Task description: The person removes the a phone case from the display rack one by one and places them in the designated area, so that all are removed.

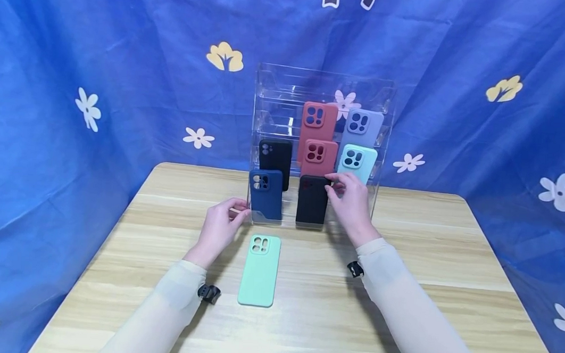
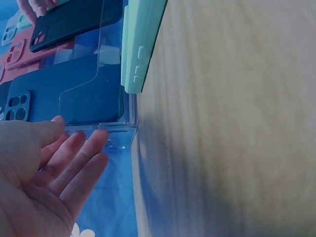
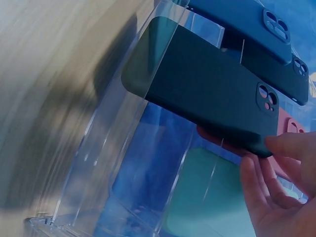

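A clear acrylic tiered stand (image 1: 273,85) at the table's back holds several phone cases. My right hand (image 1: 334,182) pinches the top edge of a dark case (image 1: 311,204) standing in the front row; in the right wrist view the thumb lies on the dark case (image 3: 207,89) with the fingers (image 3: 256,182) behind it. My left hand (image 1: 236,209) is open, its straight fingers (image 2: 79,148) at the stand's front left corner (image 2: 118,131), beside a navy case (image 1: 265,197). A mint green case (image 1: 259,270) lies flat on the table between my forearms.
Higher tiers hold a black case (image 1: 276,157), two red cases (image 1: 319,122), a lavender case (image 1: 361,128) and a light cyan case (image 1: 357,162). The wooden table (image 1: 400,310) is backed and flanked by a blue flowered cloth (image 1: 78,54).
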The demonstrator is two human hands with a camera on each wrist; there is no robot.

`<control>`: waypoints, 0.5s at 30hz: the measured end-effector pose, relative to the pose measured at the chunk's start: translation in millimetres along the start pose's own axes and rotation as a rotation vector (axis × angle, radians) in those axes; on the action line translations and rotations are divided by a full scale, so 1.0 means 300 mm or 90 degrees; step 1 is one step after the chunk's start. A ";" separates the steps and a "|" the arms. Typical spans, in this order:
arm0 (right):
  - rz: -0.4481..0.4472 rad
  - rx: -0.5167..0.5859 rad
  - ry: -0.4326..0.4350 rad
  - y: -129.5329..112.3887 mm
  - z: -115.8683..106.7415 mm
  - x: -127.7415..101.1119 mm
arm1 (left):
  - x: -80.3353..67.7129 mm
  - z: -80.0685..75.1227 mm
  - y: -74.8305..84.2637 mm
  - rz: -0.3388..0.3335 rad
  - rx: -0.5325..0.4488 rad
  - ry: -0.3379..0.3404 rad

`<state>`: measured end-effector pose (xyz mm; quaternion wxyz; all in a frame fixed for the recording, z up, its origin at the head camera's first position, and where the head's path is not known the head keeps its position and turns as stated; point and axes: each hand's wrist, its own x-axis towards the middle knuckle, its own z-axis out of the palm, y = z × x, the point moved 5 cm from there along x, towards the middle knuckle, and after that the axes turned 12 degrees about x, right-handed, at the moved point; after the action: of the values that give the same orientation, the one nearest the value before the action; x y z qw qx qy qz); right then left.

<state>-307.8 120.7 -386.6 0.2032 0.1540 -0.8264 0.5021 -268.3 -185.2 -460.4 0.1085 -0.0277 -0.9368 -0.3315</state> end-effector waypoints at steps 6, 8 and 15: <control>-0.010 0.011 0.006 0.001 -0.006 -0.007 | 0.002 0.004 0.001 0.002 -0.001 -0.002; -0.015 0.015 0.009 0.002 -0.008 -0.010 | 0.003 0.006 0.000 -0.002 -0.001 -0.006; -0.027 0.026 0.016 0.002 -0.007 -0.015 | 0.001 0.002 -0.001 -0.008 -0.003 -0.011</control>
<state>-303.8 123.0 -388.3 0.2210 0.1694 -0.8100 0.5161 -268.8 -185.1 -460.9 0.0982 -0.0249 -0.9370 -0.3344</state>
